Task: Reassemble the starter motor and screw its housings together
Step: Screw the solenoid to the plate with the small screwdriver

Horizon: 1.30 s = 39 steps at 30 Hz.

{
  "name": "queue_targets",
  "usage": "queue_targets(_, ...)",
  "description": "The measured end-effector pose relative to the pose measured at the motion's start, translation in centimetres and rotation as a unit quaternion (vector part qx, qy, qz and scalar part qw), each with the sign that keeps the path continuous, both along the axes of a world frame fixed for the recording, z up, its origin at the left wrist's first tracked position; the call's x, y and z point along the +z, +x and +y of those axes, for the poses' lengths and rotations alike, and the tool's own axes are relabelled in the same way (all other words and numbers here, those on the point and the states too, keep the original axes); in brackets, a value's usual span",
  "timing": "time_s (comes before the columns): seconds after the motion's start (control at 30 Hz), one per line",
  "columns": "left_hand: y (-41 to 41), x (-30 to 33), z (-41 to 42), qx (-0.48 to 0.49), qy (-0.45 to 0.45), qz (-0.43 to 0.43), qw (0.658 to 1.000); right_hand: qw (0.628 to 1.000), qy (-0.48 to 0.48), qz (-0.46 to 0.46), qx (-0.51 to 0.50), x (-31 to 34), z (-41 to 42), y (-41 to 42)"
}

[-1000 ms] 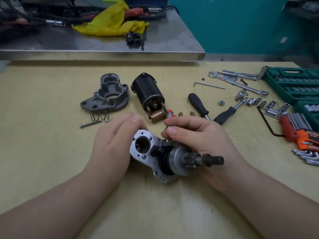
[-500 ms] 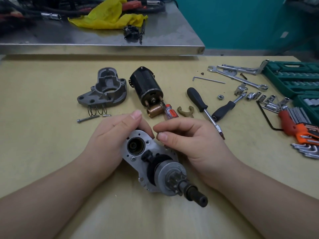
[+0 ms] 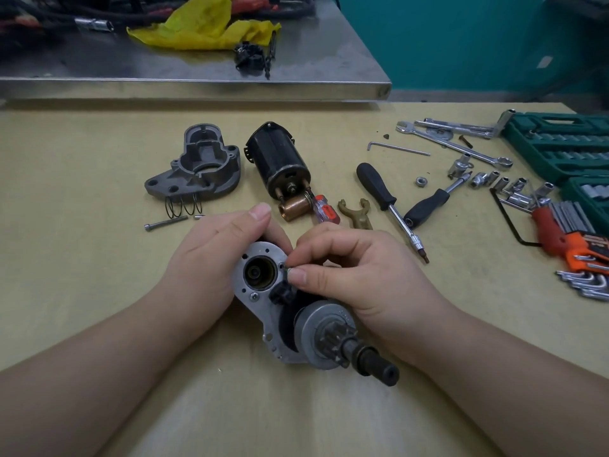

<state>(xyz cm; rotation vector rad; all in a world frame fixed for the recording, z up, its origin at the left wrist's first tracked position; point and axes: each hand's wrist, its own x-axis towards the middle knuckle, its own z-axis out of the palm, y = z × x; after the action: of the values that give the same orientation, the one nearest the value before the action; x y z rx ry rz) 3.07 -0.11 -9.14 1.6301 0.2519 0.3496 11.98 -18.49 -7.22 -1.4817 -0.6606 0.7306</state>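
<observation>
The silver middle housing plate [image 3: 260, 293] with its pinion drive and black shaft [image 3: 362, 356] stands on the table, shaft pointing toward me. My left hand [image 3: 211, 268] grips the plate's far left edge. My right hand [image 3: 356, 275] pinches a small screw [image 3: 289, 270] at a hole on the plate's right rim. Behind lie the grey nose housing [image 3: 201, 168], the black motor body [image 3: 280, 159], a copper plunger [image 3: 295, 207], a tan shift fork [image 3: 357, 214], springs [image 3: 183, 206] and a long bolt [image 3: 164, 223].
A black-handled screwdriver [image 3: 379, 189] and a bit driver [image 3: 428, 202] lie right of centre. Wrenches [image 3: 454, 143], sockets [image 3: 507, 184], hex keys [image 3: 573, 239] and a green tool case [image 3: 560, 143] fill the right side. A steel bench [image 3: 197, 84] with a yellow cloth [image 3: 204, 28] borders the back.
The housing assembly has swung so its shaft points toward me. My right hand came off the pinion end and now pinches a small screw at the plate's rim.
</observation>
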Motion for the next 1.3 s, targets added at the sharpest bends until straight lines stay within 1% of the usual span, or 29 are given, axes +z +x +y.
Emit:
queue_targets(0.07,0.0,0.0,0.0,-0.002,0.000,-0.005,1.000,1.000,-0.007,-0.009,-0.003,-0.1,0.0,0.0)
queue_targets(0.17,0.0,0.0,0.0,-0.006,0.003,-0.013,1.000,1.000,-0.011,0.003,-0.013,0.1,0.2,-0.1)
queue_targets(0.3,0.1,0.4,-0.4,-0.027,0.013,-0.024,0.999,0.999,-0.026,0.043,-0.017,0.3,0.4,-0.5)
queue_targets(0.4,0.2,0.3,-0.4,-0.031,0.008,-0.034,0.999,0.996,-0.041,0.072,-0.042,0.2,0.6,-0.6)
queue_targets(0.5,0.0,0.2,-0.5,-0.026,-0.015,-0.033,0.999,0.991,-0.099,0.085,-0.024,0.6,0.6,-0.7)
queue_targets(0.6,-0.3,0.1,-0.7,-0.008,-0.023,-0.041,0.999,0.987,-0.152,0.047,-0.007,0.9,0.4,-0.7)
queue_targets(0.7,-0.6,0.1,-1.1,0.004,-0.007,-0.065,0.998,0.985,-0.166,0.032,0.019,1.2,0.3,-0.8)
queue_targets(0.77,-0.9,0.3,-1.3,0.005,0.017,-0.083,0.996,0.989,-0.144,0.028,0.030,1.1,0.1,-0.9)
queue_targets(0.8,-1.1,0.3,-1.4,0.004,0.043,-0.099,0.994,0.991,-0.125,0.030,0.032,1.1,0.0,-1.0)
queue_targets(0.83,-1.2,0.3,-1.3,0.004,0.088,-0.120,0.989,0.993,-0.109,0.027,0.033,1.0,-0.1,-1.1)
queue_targets(0.9,-1.6,0.3,-1.1,0.006,0.195,-0.169,0.966,0.995,-0.093,-0.011,0.037,1.0,-0.4,-1.1)
queue_targets(0.93,-1.7,0.3,-1.0,0.002,0.230,-0.189,0.955,0.994,-0.091,-0.042,0.040,1.0,-0.5,-1.0)
queue_targets(1.0,-1.7,0.3,-0.7,-0.013,0.271,-0.214,0.939,0.990,-0.087,-0.100,0.044,1.0,-0.7,-0.9)
queue_targets(1.07,-1.4,0.2,-0.5,-0.028,0.295,-0.216,0.930,0.985,-0.086,-0.146,0.032,1.1,-0.9,-0.8)
queue_targets(1.17,-0.9,0.1,-0.4,-0.042,0.269,-0.197,0.942,0.974,-0.098,-0.204,0.004,1.0,-1.0,-0.7)
queue_targets(1.3,-0.5,-0.4,-0.1,-0.040,0.210,-0.173,0.961,0.969,-0.098,-0.229,-0.003,0.9,-1.2,-0.5)
